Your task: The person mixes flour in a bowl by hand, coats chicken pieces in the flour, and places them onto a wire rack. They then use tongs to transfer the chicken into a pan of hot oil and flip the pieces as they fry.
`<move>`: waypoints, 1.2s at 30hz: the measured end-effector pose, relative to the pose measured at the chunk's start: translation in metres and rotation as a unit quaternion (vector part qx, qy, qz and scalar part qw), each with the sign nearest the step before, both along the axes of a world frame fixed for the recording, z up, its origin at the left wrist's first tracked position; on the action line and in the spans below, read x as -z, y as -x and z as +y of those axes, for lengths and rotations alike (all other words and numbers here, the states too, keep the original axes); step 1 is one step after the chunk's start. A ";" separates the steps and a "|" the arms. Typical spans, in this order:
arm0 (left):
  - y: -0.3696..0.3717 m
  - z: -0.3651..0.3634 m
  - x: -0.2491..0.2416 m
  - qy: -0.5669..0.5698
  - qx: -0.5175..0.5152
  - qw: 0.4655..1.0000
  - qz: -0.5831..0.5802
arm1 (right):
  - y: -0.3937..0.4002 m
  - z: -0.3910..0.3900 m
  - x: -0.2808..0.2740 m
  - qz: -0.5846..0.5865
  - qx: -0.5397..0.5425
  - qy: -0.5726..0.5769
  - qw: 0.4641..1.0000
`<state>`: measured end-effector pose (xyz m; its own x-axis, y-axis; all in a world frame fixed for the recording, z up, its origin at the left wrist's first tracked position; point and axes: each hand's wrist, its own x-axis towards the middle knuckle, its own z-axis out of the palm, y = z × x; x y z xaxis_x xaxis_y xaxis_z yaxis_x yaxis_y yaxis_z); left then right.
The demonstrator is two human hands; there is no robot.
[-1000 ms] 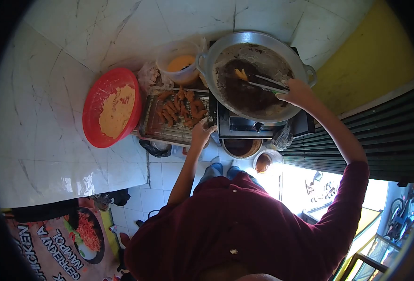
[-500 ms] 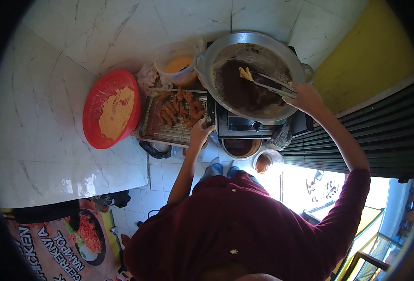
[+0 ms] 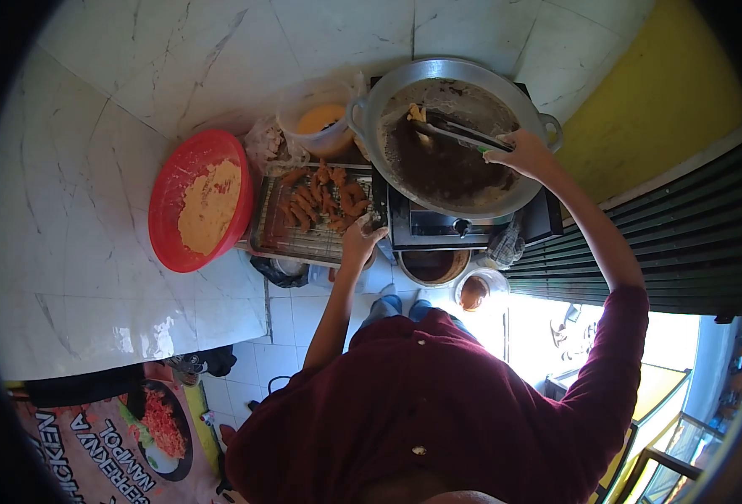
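My right hand [image 3: 522, 157] is closed on metal tongs [image 3: 470, 136] that reach over a large round pan [image 3: 374, 155] of dark oil. A pale golden piece of food [image 3: 417, 113] is at the tips of the tongs, in the left part of the pan. My left hand [image 3: 361, 240] touches the right front corner of a metal tray with a rack [image 3: 291, 244]; its fingers are bent, and what they grip is too small to make out. Several browned fried pieces [image 3: 305, 202] lie on the rack.
A red bowl of flour [image 3: 159, 206] stands left of the tray. Behind the tray are a tub of yellow liquid [image 3: 319, 122] and a plastic bag [image 3: 263, 141]. The pan sits on a black stove [image 3: 543, 220]. Buckets [image 3: 474, 293] stand below it.
My right hand has moved slightly left and away from me, carrying the tongs and the piece toward the pan's upper left. My left hand has stayed at the tray's corner.
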<state>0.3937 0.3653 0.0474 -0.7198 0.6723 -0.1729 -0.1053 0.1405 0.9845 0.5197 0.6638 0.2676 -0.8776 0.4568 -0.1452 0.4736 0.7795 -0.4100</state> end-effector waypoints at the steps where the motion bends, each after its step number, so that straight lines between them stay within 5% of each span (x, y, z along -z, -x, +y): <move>1: 0.000 -0.001 0.005 0.000 -0.001 1.000 -0.001 | 0.002 0.007 0.007 0.013 0.013 -0.006 1.000; 11: -0.003 -0.001 -0.005 0.016 -0.014 1.000 0.011 | 0.013 0.008 0.024 0.033 -0.005 -0.229 0.973; 24: -0.003 0.000 -0.008 -0.003 -0.015 1.000 -0.023 | -0.033 -0.004 -0.019 0.009 -0.019 -0.174 0.984; 28: -0.003 0.001 -0.006 -0.017 -0.015 0.999 -0.040 | -0.055 0.006 -0.039 -0.041 0.008 -0.066 0.997; 36: -0.001 0.001 0.002 -0.029 -0.007 0.999 -0.016 | -0.049 0.019 -0.006 -0.149 0.035 -0.098 0.983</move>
<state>0.3946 0.3665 0.0452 -0.7241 0.6716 -0.1573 -0.1380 0.0825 0.9870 0.5690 0.6829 0.2732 -0.7751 0.5594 -0.2938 0.6051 0.7910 -0.0905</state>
